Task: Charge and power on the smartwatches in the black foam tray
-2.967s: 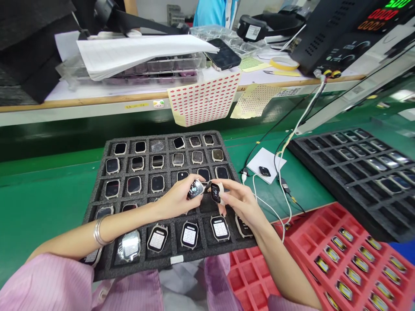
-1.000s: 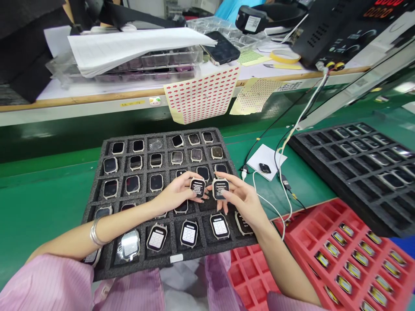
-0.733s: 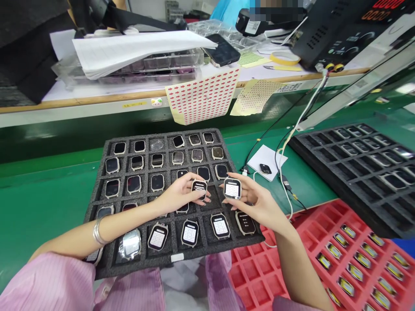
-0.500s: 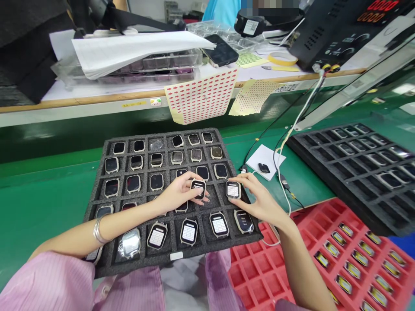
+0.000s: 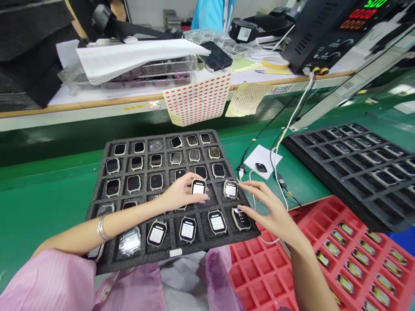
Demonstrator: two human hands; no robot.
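Observation:
A dark foam tray (image 5: pixel 176 252) with rows of compartments lies in front of me, most of them holding watch faces. My left hand (image 5: pixel 181 192) pinches a watch (image 5: pixel 198 187) with a lit white screen, lifted a little over the tray's right part. Beside the right edge, my right hand (image 5: pixel 264 207) has its thumb and fingers apart and holds nothing. Closest to its fingertips are a lit watch (image 5: pixel 230 189) in its compartment and, below that, a watch with a dark screen with small text (image 5: pixel 241 218).
Right of the tray, a white pad (image 5: pixel 269 162) carries a small black charger, with cables around it. Further right are a red tray (image 5: pixel 267 276) with small parts and another black tray (image 5: pixel 311 168). A shelf (image 5: pixel 142 97) runs behind, a power supply (image 5: pixel 311 43) on it.
My right hand has let go of the watch at the tray's right side and moved slightly right, fingers spread. The watch in my left hand now shows its screen more fully, without the thumb over it.

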